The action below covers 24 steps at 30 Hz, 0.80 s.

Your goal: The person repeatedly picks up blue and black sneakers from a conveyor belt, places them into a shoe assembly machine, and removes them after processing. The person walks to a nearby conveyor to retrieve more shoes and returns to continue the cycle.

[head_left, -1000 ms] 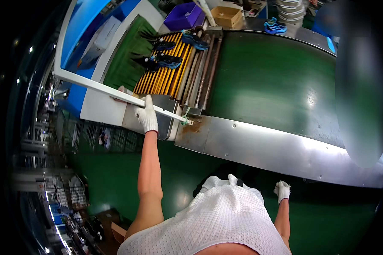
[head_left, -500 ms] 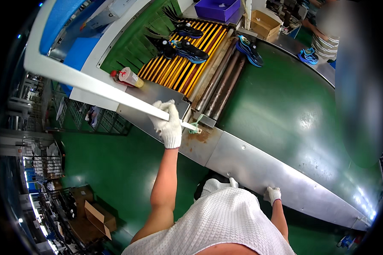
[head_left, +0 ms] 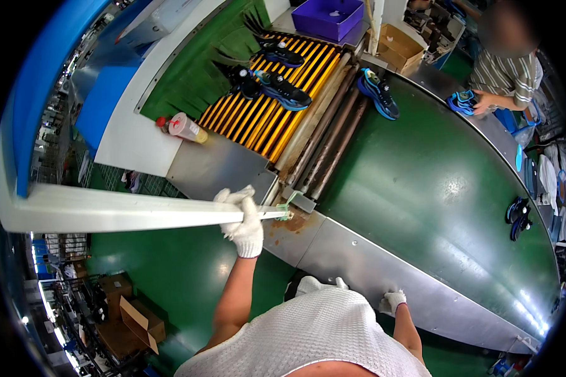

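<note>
The long white bar [head_left: 107, 213] lies across the left middle of the frame. The left hand [head_left: 244, 220] in a white glove is wrapped tight around it, near its green tip [head_left: 287, 207]. The right hand [head_left: 393, 301] rests on the metal edge [head_left: 358, 270] at the lower middle; maybe flat, I cannot tell. Dark shoes [head_left: 283, 91] wait on the yellow rollers [head_left: 258, 113] above, not yet on the green belt [head_left: 434, 182].

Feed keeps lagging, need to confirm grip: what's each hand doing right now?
Left hand: closed around the long white bar.
Right hand: resting on the metal conveyor edge, holding nothing.
</note>
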{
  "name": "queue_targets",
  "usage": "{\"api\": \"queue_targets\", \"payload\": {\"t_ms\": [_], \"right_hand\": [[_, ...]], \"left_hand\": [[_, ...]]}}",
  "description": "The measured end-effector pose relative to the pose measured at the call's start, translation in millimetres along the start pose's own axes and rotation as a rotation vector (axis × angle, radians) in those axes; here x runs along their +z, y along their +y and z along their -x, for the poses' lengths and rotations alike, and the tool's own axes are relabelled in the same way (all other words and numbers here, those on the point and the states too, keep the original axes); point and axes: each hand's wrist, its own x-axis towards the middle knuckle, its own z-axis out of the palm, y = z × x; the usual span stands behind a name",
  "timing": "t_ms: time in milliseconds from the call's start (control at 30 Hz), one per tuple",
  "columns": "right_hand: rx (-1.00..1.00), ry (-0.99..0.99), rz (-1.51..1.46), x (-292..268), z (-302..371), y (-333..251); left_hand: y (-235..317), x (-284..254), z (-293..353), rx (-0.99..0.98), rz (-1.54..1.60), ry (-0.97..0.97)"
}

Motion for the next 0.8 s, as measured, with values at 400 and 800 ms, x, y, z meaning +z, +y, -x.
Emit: {"api": "queue_targets", "payload": {"t_ms": [400,800], "right_hand": [[0.16,-0.295,0.157,-9,-127,63],[-0.024,-0.121,0.327,-15,28,-29]], "left_hand": [[1,10,7,0.144,-0.485,-0.001],[-6,3,-2,-0.052,-0.258,0.167]]}}
